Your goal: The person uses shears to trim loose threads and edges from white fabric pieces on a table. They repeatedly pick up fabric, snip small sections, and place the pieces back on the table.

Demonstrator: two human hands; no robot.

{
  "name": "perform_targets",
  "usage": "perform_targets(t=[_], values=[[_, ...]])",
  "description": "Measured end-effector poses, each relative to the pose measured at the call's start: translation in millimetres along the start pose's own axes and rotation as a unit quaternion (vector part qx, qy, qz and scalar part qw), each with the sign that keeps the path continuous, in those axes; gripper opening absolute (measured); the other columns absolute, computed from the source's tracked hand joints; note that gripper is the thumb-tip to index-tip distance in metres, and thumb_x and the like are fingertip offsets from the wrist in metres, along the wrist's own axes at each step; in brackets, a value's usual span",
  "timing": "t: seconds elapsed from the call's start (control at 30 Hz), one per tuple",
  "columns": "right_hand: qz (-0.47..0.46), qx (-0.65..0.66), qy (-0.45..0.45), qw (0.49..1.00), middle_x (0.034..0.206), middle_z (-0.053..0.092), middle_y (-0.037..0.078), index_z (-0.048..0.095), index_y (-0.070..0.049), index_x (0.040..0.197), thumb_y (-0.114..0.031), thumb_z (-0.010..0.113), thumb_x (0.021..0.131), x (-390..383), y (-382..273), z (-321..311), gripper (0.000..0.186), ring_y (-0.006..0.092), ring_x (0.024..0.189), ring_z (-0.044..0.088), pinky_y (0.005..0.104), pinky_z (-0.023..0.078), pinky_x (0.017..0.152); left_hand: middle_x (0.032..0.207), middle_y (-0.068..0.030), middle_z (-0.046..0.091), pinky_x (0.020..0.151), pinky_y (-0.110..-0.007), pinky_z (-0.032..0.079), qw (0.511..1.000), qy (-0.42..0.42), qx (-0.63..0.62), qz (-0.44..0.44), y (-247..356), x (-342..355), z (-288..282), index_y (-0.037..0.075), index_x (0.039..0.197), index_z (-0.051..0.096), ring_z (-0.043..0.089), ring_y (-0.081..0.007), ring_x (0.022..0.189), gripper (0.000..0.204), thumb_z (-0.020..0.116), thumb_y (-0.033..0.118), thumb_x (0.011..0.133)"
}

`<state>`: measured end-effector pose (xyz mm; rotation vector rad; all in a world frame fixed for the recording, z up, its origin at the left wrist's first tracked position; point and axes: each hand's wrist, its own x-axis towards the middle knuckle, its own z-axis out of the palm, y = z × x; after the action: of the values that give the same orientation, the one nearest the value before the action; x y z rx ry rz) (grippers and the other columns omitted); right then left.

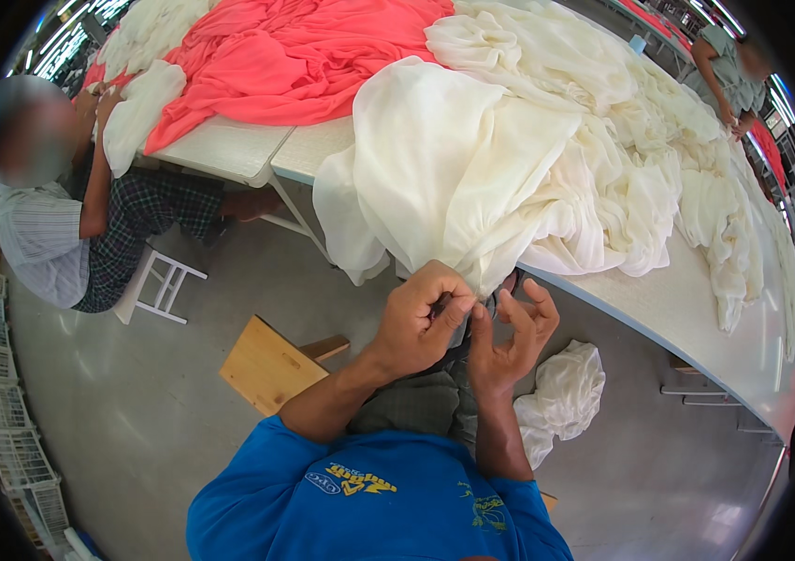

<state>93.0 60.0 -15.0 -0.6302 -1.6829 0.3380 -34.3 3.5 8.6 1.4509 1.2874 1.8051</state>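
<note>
A large heap of thin cream fabric [472, 150] lies on the table and hangs over its near edge towards me. Its gathered lower tip comes down to my fingertips. With thumb and forefinger pinched, my left hand [421, 323] is closed on that tip. My right hand [507, 346] is close beside it, thumb pointing up at the same spot and the other fingers bent and apart. The thumb seems to touch the fabric's edge. Whether a fine thread runs between the hands is too small to tell.
Coral fabric [295, 61] is piled on the adjoining table [229, 150]. A wooden stool [271, 366] stands left of me; a bundle of cream cloth [566, 393] lies low on my right. One person [51, 224] sits at left handling cream cloth; another [729, 79] works far right.
</note>
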Motion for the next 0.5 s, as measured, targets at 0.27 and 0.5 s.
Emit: perform_targets(t=[0.27, 0.5], values=[[0.05, 0.026, -0.049, 0.997, 0.116, 0.065, 0.017, 0.068, -0.002, 0.101, 0.01, 0.069, 0.083, 6, 0, 6, 0.022, 0.0211, 0.076, 0.065, 0.0287, 0.053, 0.069, 0.08, -0.0067, 0.057, 0.058, -0.027, 0.044, 0.996, -0.018, 0.074, 0.056, 3, 6, 4, 0.004, 0.089, 0.059, 0.053, -0.0158, 0.064, 0.01, 0.067, -0.002, 0.086], [0.102, 0.088, -0.047, 0.99, 0.107, 0.069, 0.018, 0.067, 0.0, 0.102, 0.011, 0.066, 0.085, 2, 4, 11, 0.02, 0.0298, 0.096, 0.069, 0.0349, 0.056, 0.082, 0.078, -0.0066, 0.057, 0.058, -0.028, 0.042, 0.991, -0.012, 0.096, 0.089, -2, 8, 6, 0.003, 0.09, 0.06, 0.049, -0.0157, 0.064, 0.01, 0.067, 0.01, 0.094]])
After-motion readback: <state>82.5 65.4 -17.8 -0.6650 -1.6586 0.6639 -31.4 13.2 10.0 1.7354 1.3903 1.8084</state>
